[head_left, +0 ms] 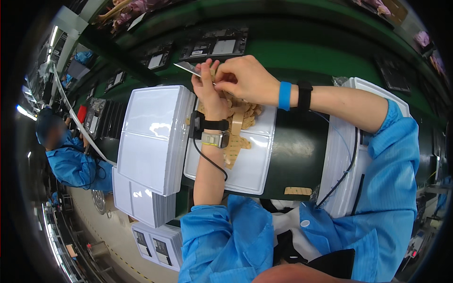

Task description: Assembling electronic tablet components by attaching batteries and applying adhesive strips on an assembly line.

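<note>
My left hand (pixel 206 89) is raised over a white plastic tray (pixel 257 162), closed on a thin flat plate (pixel 188 68) with a shiny silvery face. The plate sticks out to the left of my fingers. My right hand (pixel 247 80) is right beside it, thumb and forefinger pinched together at the near end of the plate. Whatever is in that pinch is mostly hidden; a bit of tan shows between the hands. Below them, crumpled tan peeled liners (pixel 247 118) lie heaped in the tray, partly behind my left wrist.
Tall stacks of white trays stand at left (pixel 146 137) and at right (pixel 330 170). A single tan strip (pixel 297 191) lies near the front edge. Open laptop bases (pixel 214 43) line the green conveyor (pixel 283 47) beyond. At far left sits a person in blue (pixel 71 160).
</note>
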A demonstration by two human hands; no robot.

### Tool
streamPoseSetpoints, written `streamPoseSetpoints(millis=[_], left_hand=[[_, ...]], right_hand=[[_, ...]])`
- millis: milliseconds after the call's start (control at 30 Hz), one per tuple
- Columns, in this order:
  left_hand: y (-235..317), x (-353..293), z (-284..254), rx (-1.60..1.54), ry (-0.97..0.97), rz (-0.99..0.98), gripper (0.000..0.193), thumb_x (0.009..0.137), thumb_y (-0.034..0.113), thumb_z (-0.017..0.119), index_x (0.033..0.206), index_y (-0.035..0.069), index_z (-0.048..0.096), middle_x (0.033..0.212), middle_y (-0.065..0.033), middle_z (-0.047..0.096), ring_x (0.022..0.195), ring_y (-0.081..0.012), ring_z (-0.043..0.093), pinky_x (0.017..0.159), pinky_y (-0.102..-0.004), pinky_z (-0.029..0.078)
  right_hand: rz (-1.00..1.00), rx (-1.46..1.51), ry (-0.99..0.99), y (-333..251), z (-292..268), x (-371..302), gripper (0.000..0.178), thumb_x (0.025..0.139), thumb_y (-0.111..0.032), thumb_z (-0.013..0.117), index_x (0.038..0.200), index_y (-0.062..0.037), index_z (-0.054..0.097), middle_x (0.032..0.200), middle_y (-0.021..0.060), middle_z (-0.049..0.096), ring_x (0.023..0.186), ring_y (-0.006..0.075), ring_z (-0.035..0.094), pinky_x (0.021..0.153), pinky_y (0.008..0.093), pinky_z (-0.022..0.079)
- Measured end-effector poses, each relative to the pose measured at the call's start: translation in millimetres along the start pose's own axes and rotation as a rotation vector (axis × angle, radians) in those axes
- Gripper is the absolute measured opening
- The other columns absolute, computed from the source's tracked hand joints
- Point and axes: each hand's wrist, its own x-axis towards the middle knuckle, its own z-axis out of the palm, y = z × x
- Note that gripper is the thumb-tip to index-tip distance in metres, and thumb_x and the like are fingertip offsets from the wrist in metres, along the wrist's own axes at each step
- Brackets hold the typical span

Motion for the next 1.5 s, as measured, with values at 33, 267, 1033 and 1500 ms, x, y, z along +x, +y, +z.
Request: streamPoseSetpoints(millis=[33,267,1033,1500], left_hand=[[-1.0,-1.0,0.5,0.015,0.004,-0.004,0.046,0.1,0.024,0.068,0.132,0.004,0.042,0.131,-0.0148,0.058,0.121,-0.0289,0.06,0.096,-0.0408,0.055],[10.4,-3.7,10.7,0.032,0.029,0.019,0.063,0.098,0.048,0.063,0.135,0.003,0.037,0.136,-0.019,0.054,0.125,-0.0336,0.057,0.107,-0.0457,0.049],[24.5,6.5,-13.5,-0.119,0.164,0.079,0.056,0.096,0.051,0.055,0.125,0.004,0.05,0.123,-0.0187,0.06,0.098,-0.0329,0.063,0.087,-0.0453,0.053],[56.2,11.5,-20.8,-0.39,-0.124,0.076,0.07,0.092,0.06,0.045,0.129,0.001,0.052,0.121,-0.0201,0.061,0.092,-0.0345,0.064,0.085,-0.0454,0.053]], right_hand=[[0.035,0.007,-0.009,1.7,-0.4,0.8,0.017,0.084,-0.015,0.076,0.089,0.0014,0.073,0.077,0.0131,0.072,0.068,0.0234,0.069,0.069,0.0315,0.057],[0.041,-0.039,0.14,27.9,-16.4,22.1,0.02,0.084,-0.014,0.067,0.091,0.0026,0.074,0.078,0.0191,0.072,0.071,0.0311,0.072,0.07,0.0375,0.058],[0.175,0.012,-0.138,17.6,-12.7,13.2,0.014,0.079,-0.009,0.072,0.088,0.0019,0.074,0.074,0.0124,0.073,0.068,0.0195,0.073,0.069,0.0303,0.058],[0.499,-0.01,-0.616,37.6,-39.2,25.8,0.012,0.082,-0.006,0.073,0.091,0.0014,0.075,0.084,0.0133,0.075,0.075,0.0157,0.074,0.069,0.029,0.06]])
